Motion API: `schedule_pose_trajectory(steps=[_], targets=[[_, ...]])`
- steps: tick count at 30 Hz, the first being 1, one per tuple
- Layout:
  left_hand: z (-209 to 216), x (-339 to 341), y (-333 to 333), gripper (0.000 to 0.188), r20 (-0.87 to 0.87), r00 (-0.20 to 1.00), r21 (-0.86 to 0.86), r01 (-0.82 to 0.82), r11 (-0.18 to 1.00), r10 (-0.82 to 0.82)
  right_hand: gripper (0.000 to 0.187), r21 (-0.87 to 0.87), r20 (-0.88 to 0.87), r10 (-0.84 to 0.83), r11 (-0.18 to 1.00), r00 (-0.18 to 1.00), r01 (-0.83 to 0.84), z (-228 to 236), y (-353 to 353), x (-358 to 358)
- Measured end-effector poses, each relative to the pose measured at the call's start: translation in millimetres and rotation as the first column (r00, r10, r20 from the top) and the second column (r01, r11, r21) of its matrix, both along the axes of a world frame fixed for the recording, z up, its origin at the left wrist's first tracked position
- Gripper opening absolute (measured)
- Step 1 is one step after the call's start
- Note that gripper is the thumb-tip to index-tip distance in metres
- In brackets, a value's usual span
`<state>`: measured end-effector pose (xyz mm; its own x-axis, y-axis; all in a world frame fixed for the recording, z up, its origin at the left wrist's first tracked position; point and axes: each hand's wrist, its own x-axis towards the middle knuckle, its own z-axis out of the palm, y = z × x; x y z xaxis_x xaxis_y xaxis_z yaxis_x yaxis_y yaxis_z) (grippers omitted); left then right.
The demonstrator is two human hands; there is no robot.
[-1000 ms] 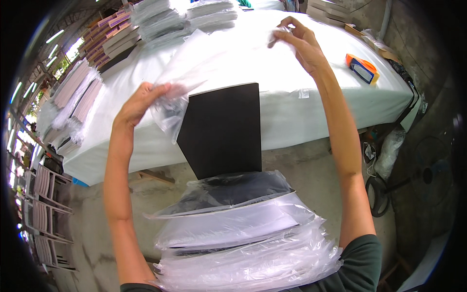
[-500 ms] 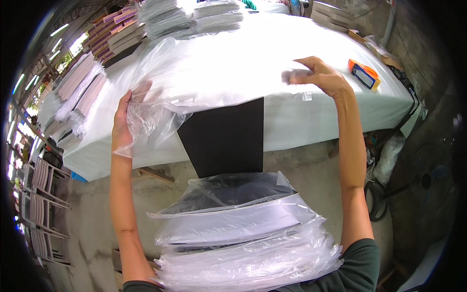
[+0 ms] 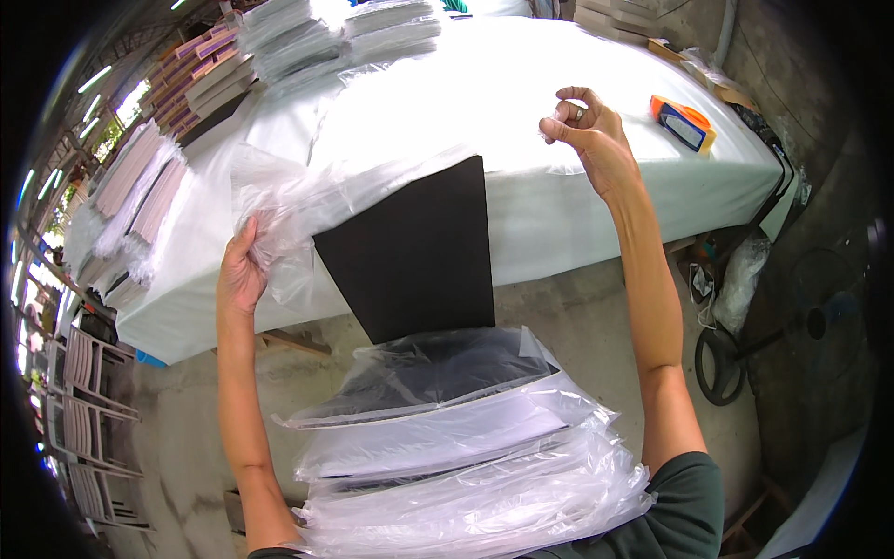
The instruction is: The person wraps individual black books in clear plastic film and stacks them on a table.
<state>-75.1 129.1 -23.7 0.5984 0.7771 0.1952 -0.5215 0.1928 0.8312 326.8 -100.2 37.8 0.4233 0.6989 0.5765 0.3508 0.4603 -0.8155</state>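
My left hand is closed on the crumpled edge of a clear plastic bag. This plastic stretches rightward along the upper edge of a flat black board. The board slants up from my lap toward the table's near edge; how far the plastic covers it is unclear in the glare. My right hand is raised over the table's near side, fingers curled toward the thumb. A small pale bit shows at its thumb tip, too small to name. Below the board, several plastic-wrapped packs are piled against my body.
A white-covered table spans ahead. On it are an orange dispenser-like object with a dark blue panel, stacks of bagged sheets and piled boxes. Chairs stand left; a fan is at right.
My left hand has moved lower with the plastic. My right hand has shifted slightly in the view, its fingers now more curled. More of the black board shows from under the plastic.
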Motion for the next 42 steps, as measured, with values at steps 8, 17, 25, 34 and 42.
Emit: schedule_pose_trajectory(steps=[8,17,25,34,42], targets=[[65,61,-124,0.060,0.088,0.796,0.884,-0.339,0.322,0.599,0.047,-0.006,-0.013,0.153,0.988,0.988,-0.153,10,-26,-77],[98,120,-129,0.063,-0.796,0.583,0.581,0.659,0.477,0.164,0.053,0.165,0.797,-0.120,0.986,0.592,-0.021,14,-17,-125],[62,119,-142,0.050,-0.252,0.943,0.286,0.286,0.915,-0.216,0.027,0.364,0.662,-0.319,0.928,0.679,0.081,-11,-9,-126],[68,103,-147,0.058,-0.175,0.920,-0.055,0.346,0.937,-0.351,0.019,0.571,0.741,-0.496,0.820,0.452,-0.035,-31,7,-137],[70,101,-145,0.063,-0.355,0.922,0.309,0.272,0.911,-0.155,0.016,0.735,0.660,-0.661,0.666,0.357,-0.128,-61,16,-129]])
